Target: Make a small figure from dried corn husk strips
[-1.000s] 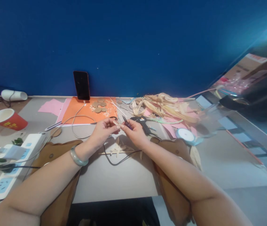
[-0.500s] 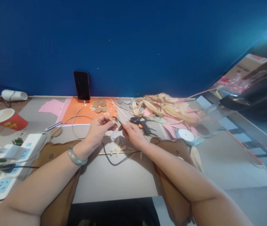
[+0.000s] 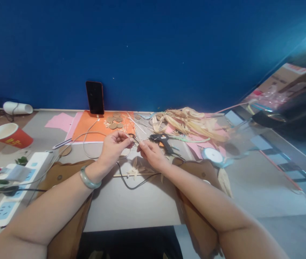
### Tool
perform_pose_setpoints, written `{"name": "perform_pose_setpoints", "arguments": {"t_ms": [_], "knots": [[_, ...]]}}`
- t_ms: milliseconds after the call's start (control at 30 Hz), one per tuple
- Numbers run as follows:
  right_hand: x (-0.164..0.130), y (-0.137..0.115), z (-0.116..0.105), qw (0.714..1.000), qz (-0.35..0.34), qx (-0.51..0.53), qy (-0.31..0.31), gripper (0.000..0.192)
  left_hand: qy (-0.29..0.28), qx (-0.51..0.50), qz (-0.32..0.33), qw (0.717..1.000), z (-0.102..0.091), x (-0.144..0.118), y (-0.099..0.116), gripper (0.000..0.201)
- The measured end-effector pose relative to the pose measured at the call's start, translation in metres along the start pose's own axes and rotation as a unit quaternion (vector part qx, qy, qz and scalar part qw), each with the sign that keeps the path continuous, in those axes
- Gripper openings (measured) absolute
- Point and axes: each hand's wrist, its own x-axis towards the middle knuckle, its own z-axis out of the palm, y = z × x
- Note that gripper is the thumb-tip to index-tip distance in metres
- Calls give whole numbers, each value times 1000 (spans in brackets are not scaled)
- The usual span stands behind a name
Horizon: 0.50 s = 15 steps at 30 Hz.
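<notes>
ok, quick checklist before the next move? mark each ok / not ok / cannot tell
1. Left hand and right hand brought close together: ok.
2. Thin piece at the fingertips identifiable: cannot tell, too small.
3. Glue gun out of both hands: ok, lying beside the right one.
4. Black cord well away from the hands: not ok, loops nearby.
5. Red cup upright: ok.

bare left forearm [image 3: 68, 198] and bare right forearm [image 3: 200, 190] angle inward and forward. bare left hand [image 3: 116, 145]: thumb and index pinched. bare right hand [image 3: 152, 153]: thumb on top, fingers curled under. hands close, nearly meeting.
</notes>
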Motion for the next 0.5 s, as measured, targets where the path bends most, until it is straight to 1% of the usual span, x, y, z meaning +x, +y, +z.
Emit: {"name": "perform_pose_setpoints", "arguments": {"t_ms": [167,333,500], "knots": [[0,-1,0,1000,-1,-11,-2,54,-8,-17,-6,1000,0,0,-4,25],[0,-2,-1,1000,-1,-22,-3,52,-12,-17,-11,1000,0,-1,-3,24],[0,-1,0,1000,-2,-9,-3,51,1,-8,3,1000,0,0,-1,24]]}}
